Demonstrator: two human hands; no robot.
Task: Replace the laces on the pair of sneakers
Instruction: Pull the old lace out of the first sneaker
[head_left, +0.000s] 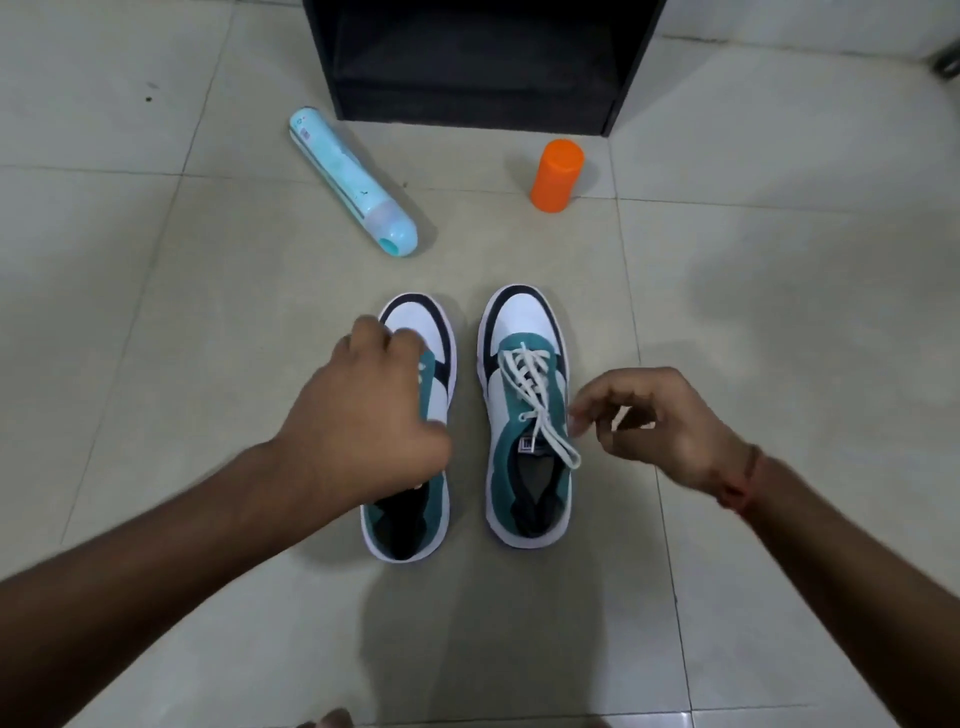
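Note:
Two teal, white and navy sneakers stand side by side on the tiled floor, toes pointing away. The right sneaker (524, 415) is threaded with a white lace (535, 395), its loose end lying over the collar. My right hand (644, 421) is beside that shoe, thumb and fingers pinching the lace end at its right edge. My left hand (363, 410) lies over the left sneaker (410, 431), fingers curled over the lacing area; what they hold is hidden.
A light blue cylindrical bottle (353, 182) lies on its side on the floor at the back left. An orange cap-like cylinder (556, 174) stands at the back right. A black open cabinet (478, 62) is behind them.

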